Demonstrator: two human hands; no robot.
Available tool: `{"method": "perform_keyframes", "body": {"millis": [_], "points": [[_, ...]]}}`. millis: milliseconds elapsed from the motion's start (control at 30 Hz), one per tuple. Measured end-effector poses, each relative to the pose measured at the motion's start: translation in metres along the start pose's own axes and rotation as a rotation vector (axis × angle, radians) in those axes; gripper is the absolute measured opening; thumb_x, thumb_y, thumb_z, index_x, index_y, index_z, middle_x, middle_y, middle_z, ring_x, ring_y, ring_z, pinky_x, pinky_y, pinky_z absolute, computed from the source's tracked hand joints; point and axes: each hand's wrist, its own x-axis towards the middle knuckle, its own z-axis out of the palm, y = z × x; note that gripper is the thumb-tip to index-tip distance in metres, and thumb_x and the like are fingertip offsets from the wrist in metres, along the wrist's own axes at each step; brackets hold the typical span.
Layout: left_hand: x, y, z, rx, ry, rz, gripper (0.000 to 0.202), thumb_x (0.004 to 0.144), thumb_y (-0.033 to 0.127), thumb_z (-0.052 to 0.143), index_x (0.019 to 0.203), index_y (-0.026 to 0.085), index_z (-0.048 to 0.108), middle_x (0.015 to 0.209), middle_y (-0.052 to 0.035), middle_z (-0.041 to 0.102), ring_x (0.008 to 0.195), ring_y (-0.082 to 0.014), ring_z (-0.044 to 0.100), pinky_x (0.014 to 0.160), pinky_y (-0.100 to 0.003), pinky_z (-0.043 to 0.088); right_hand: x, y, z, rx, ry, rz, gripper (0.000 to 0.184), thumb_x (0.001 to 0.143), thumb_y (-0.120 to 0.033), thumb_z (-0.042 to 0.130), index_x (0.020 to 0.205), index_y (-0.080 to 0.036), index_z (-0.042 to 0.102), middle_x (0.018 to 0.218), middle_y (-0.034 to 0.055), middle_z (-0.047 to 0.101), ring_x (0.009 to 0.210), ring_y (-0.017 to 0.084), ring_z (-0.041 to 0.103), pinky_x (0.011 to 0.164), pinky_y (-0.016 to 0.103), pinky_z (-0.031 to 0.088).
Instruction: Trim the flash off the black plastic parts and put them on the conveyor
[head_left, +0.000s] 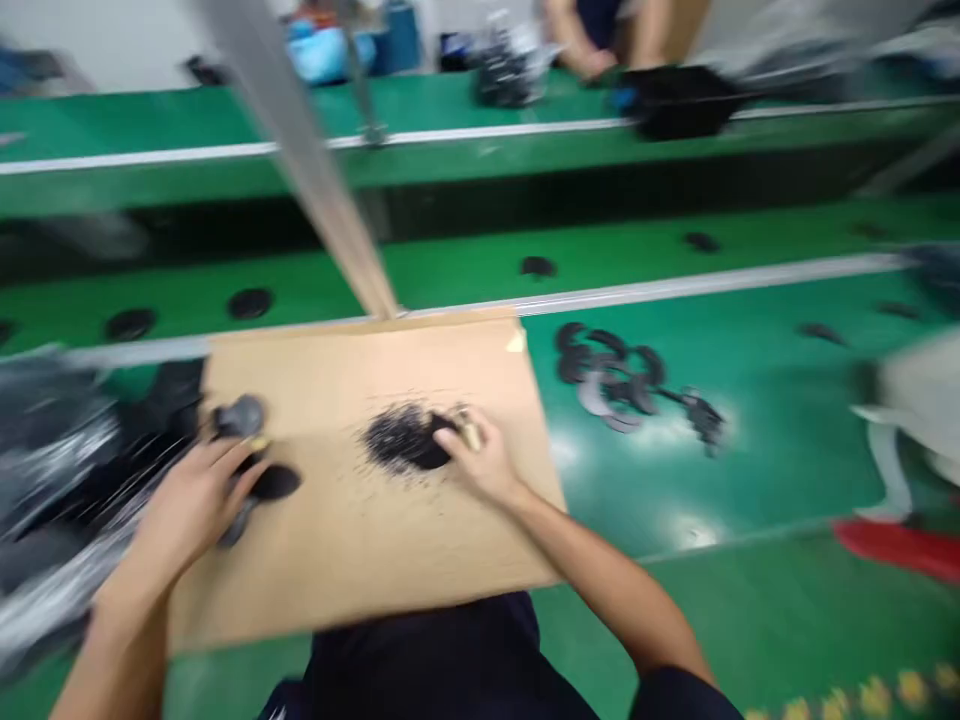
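A brown cardboard sheet (352, 560) lies on my lap and the green bench edge. My left hand (187, 505) is closed around dark round parts (274, 483) at the sheet's left edge. My right hand (484, 460) rests on the middle of the sheet with its fingers pinched on a small dark piece (431, 450) beside a patch of black specks (397, 435). The picture is smeared by motion, so the held pieces stay unclear.
A heap of black curved parts (615, 380) lies on the green bench (712, 480) to the right of the sheet. Dark discs (250, 303) ride the green belt beyond a metal rail. A grey post (300, 150) rises from the sheet's far edge. Another person sits at the far bench.
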Motion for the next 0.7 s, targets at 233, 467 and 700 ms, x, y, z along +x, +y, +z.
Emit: {"method": "perform_keyframes", "body": {"millis": [233, 467, 700], "points": [[-0.01, -0.016, 0.001, 0.208, -0.23, -0.144, 0.02, 0.097, 0.03, 0.062, 0.114, 0.018, 0.065, 0.114, -0.0121, 0.07, 0.103, -0.029, 0.065, 0.089, -0.042, 0.055, 0.027, 0.001, 0.004, -0.217, -0.024, -0.138, 0.037, 0.083, -0.057, 0.075, 0.09, -0.021, 0.067, 0.073, -0.0016, 0.059, 0.063, 0.014, 0.051, 0.062, 0.028, 0.047], [-0.008, -0.012, 0.007, 0.109, -0.265, -0.101, 0.017, 0.091, 0.023, 0.071, 0.107, 0.019, 0.068, 0.1, -0.0091, 0.072, 0.091, -0.026, 0.061, 0.081, -0.038, 0.05, 0.025, -0.003, 0.007, -0.241, 0.003, -0.145, 0.038, 0.082, -0.056, 0.075, 0.087, -0.02, 0.065, 0.07, -0.0025, 0.056, 0.06, 0.012, 0.047, 0.058, 0.027, 0.042], [0.015, 0.04, 0.026, -0.661, 0.124, -0.212, 0.033, 0.09, 0.048, 0.073, 0.101, 0.018, 0.068, 0.091, -0.004, 0.073, 0.081, -0.0163, 0.069, 0.073, -0.027, 0.056, 0.02, -0.006, 0.008, -0.222, -0.019, -0.107, 0.035, 0.082, -0.054, 0.074, 0.083, -0.021, 0.062, 0.072, -0.0022, 0.057, 0.063, 0.013, 0.049, 0.063, 0.028, 0.046]]}}
